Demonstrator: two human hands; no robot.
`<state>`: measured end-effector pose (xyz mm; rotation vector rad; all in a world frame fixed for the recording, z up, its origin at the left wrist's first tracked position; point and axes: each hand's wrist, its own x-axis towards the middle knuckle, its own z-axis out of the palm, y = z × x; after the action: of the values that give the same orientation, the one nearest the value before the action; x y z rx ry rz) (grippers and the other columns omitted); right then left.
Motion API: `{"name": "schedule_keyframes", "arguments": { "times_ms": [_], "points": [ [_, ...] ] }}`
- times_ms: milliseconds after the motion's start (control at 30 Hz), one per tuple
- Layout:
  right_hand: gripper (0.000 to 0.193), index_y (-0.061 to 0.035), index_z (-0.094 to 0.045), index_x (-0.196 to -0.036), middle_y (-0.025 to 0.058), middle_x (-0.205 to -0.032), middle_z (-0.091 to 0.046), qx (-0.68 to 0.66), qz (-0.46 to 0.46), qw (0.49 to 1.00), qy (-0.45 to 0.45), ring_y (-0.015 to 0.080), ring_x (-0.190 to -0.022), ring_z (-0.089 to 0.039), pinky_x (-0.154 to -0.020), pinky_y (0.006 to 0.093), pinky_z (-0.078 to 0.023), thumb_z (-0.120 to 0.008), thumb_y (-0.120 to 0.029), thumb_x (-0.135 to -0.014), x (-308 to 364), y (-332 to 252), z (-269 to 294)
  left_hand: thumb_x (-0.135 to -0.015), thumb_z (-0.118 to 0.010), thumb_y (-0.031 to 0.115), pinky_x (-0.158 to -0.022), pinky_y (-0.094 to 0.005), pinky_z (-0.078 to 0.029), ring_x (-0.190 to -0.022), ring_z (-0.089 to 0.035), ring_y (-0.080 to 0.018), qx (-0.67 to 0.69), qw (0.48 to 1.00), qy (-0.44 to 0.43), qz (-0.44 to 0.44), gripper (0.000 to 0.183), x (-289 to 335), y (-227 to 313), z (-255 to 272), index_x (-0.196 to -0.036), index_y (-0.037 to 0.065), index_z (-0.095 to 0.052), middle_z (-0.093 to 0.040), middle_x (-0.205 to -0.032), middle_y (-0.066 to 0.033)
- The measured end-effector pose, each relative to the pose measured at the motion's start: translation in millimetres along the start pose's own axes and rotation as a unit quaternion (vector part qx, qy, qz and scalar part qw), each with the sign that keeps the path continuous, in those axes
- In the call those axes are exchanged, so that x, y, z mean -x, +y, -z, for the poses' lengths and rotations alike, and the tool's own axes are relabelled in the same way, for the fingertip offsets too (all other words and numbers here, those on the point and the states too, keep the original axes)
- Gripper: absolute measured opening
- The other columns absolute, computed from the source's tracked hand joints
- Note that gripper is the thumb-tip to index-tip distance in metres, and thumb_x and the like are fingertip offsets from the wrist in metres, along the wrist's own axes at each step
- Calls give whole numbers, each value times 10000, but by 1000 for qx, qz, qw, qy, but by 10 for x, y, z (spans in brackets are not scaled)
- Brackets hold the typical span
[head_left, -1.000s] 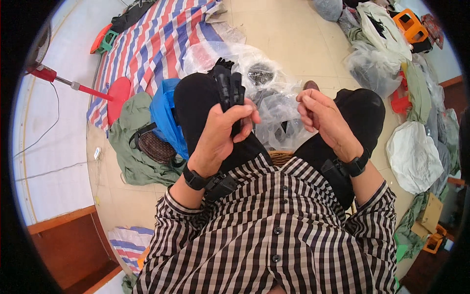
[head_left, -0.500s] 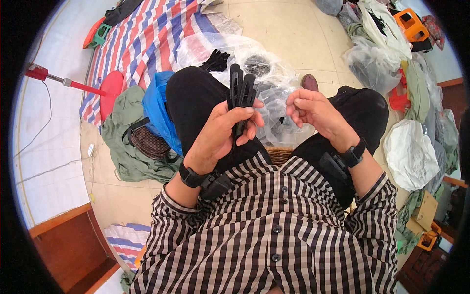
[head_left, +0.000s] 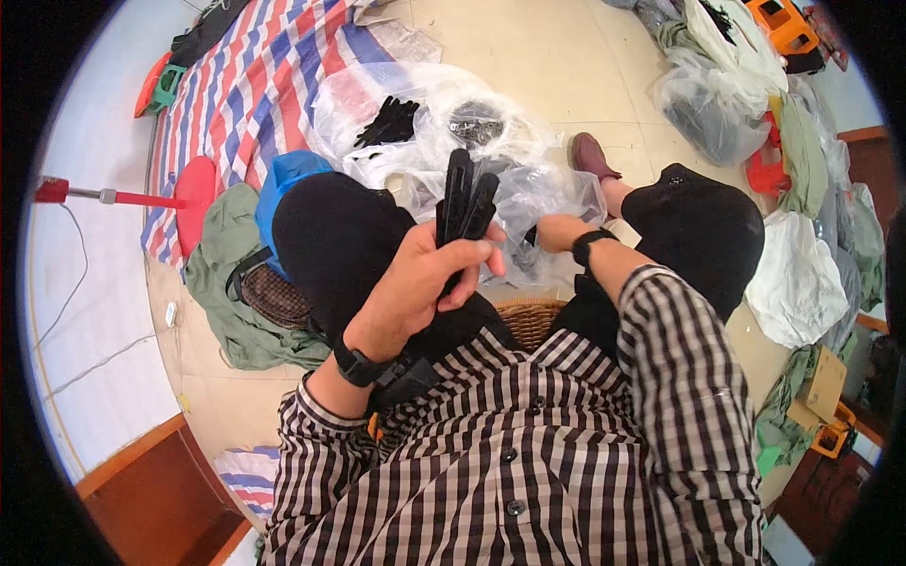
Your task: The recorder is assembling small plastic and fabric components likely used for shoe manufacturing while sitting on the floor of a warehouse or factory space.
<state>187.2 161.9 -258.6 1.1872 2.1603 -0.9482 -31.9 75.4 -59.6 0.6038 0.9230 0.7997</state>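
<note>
The left hand (head_left: 412, 275) pinches black pieces (head_left: 459, 193), which may slip if its fingers (head_left: 462, 255) slacken, and the right hand (head_left: 562, 233) (grip hidden, can't tell) could snag the loose bag (head_left: 576, 193).

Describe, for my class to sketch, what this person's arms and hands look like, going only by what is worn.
The sleeves are black-and-pale checked and stop short of the wrists. A black wristband circles the left wrist and another the right. The left hand is gloveless; the right hand is partly hidden, its visible part bare.
</note>
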Motion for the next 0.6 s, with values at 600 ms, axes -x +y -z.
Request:
{"name": "schedule_keyframes", "arguments": {
  "times_ms": [600],
  "points": [
    [344,-68,-613,-1032,149,-1034,-623,-66,-182,976,97,322,-939,-598,-795,413,-470,-512,-316,-817,-601,419,-918,-839,-525,98,-366,-186,-292,-443,-432,-70,37,990,131,40,205,-172,-19,159,-1008,-15,-546,-581,-701,-72]
  ]
}}
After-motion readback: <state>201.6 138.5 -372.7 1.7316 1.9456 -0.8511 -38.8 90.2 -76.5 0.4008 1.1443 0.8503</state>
